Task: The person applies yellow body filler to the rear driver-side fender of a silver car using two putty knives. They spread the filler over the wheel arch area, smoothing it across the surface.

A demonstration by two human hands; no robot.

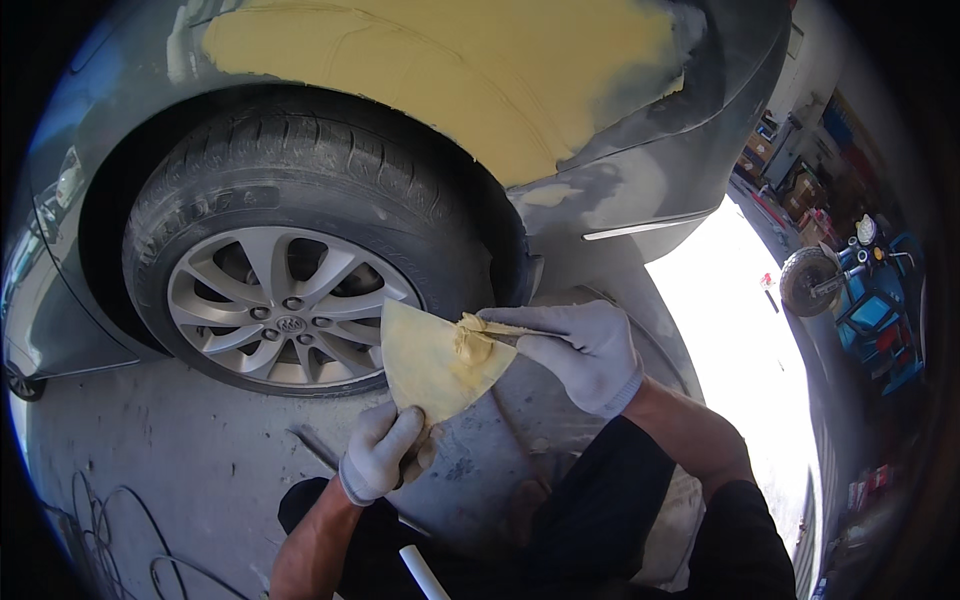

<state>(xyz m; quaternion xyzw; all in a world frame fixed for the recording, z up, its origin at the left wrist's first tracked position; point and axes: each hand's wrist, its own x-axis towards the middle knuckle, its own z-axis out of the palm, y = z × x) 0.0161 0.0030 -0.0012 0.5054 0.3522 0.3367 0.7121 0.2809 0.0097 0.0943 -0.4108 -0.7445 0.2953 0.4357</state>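
In a pale work glove, my left hand (385, 448) pinches the lower edge of a fan-shaped, yellow-smeared putty board (420, 358). A lump of tan body filler (470, 348) sits near the board's right side. My right hand (592, 355), also gloved, grips a thin putty spreader (515, 330) seen nearly edge-on, its tip coated and touching the filler. Beyond both hands, a broad layer of yellow filler (440, 60) covers the car's grey panel (640, 195) above the wheel arch.
A tyre with a silver wheel (290, 290) stands just beyond the board. Cables (110, 510) lie on the concrete floor (200, 440) at lower left. Blue equipment (875, 310) with a small wheel (810, 281) stands far right. A white rod (422, 572) shows near my legs.
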